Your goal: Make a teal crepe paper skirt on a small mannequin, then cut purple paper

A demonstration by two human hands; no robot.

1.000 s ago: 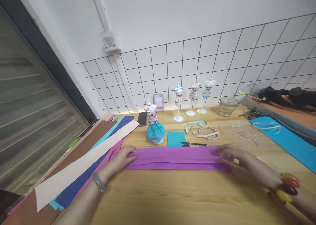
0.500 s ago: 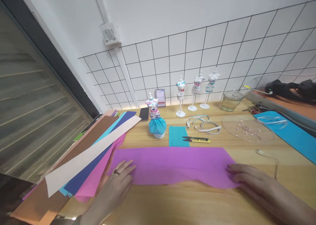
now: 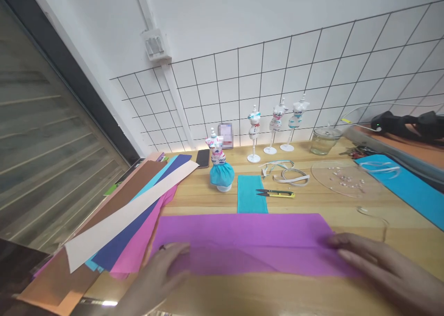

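A strip of purple fabric (image 3: pixel 239 228) lies lengthwise in front of me, with a crease or overlapping layer along its near half. My left hand (image 3: pixel 163 270) is at its left end, blurred by motion, the fabric's near edge between thumb and fingers. At the right end, my right hand (image 3: pixel 378 260) pinches the fabric's edge between thumb and fingers. Just beyond the strip lies a teal fabric piece (image 3: pixel 251 196), with yellow-handled thread snips (image 3: pixel 277 194) resting partly on it. A small dress form (image 3: pixel 217 156) wearing a teal gathered skirt (image 3: pixel 222 174) stands behind.
Layered fabric strips (image 3: pixel 128 214) are piled at the left. Three mini dress forms (image 3: pixel 254 126) stand by the wall grid. A glass (image 3: pixel 324 141), ribbon coils (image 3: pixel 291 177), a clear plate (image 3: pixel 322 179) with small beads and a blue fabric strip (image 3: pixel 409 186) lie to the right.
The purple strip has shifted slightly toward me, and its near part now shows a crease or overlap. Both hands have moved nearer with it, uncovering more of the teal piece.
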